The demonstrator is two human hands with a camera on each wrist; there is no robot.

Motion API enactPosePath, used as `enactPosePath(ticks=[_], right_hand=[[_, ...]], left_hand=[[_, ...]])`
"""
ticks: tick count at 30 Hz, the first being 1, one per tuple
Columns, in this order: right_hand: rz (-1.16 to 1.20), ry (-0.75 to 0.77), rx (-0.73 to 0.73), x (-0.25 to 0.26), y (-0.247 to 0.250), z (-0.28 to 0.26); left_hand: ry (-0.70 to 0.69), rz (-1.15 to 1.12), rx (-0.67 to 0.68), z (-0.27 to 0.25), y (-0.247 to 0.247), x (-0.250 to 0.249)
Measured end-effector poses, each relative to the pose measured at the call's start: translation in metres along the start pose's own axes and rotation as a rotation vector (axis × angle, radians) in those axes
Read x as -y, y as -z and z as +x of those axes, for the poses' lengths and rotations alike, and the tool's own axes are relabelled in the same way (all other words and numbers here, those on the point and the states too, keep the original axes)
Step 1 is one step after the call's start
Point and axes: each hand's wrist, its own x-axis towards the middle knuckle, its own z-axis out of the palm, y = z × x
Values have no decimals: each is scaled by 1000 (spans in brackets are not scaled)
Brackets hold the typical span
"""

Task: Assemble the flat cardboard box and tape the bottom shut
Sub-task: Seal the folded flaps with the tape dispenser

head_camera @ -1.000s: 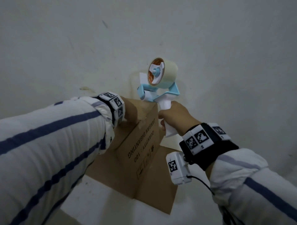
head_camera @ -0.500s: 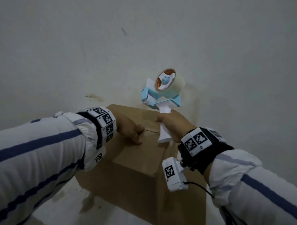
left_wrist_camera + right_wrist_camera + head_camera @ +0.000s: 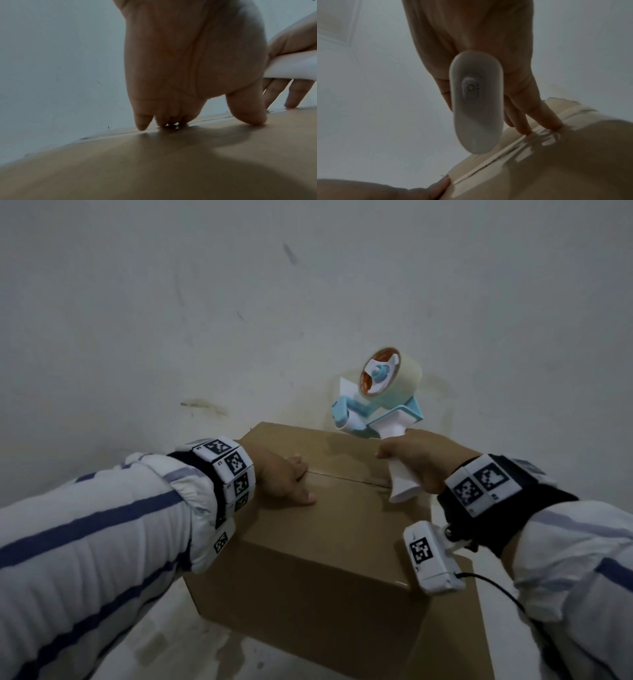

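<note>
Box (image 3: 318, 559) lies under both hands, left hand (image 3: 281, 477) pressing.

The wall (image 3: 171, 302) was pale and scuffed, with a brownish stain (image 3: 203, 405); the floor (image 3: 164, 655) was light, and the lighting dim.

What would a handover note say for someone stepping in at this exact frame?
Left hand: presses on top of the cardboard box, fingertips at the seam between the two closed flaps, holding nothing.
Right hand: grips the white handle of the tape dispenser, two fingers resting on the box near the seam; the roller hangs just past the box's far edge.
Done: box erected, flaps folded shut. There is a glossy strip along the seam in the right wrist view, possibly tape; I cannot confirm.
Left: check the seam, tape it if bare and press the tape down.
</note>
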Motion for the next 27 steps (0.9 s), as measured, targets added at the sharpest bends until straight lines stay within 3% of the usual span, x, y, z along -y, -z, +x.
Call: enactPosePath(ticks=[12, 23, 27], right_hand=[[16, -81, 156, 40, -50, 6], [-10, -112, 147, 39, -57, 11], [33, -85, 109, 39, -56, 6]], left_hand=[[9, -11, -30, -1, -7, 43], [165, -24, -43, 6, -6, 71], [193, 97, -47, 5, -1, 56]])
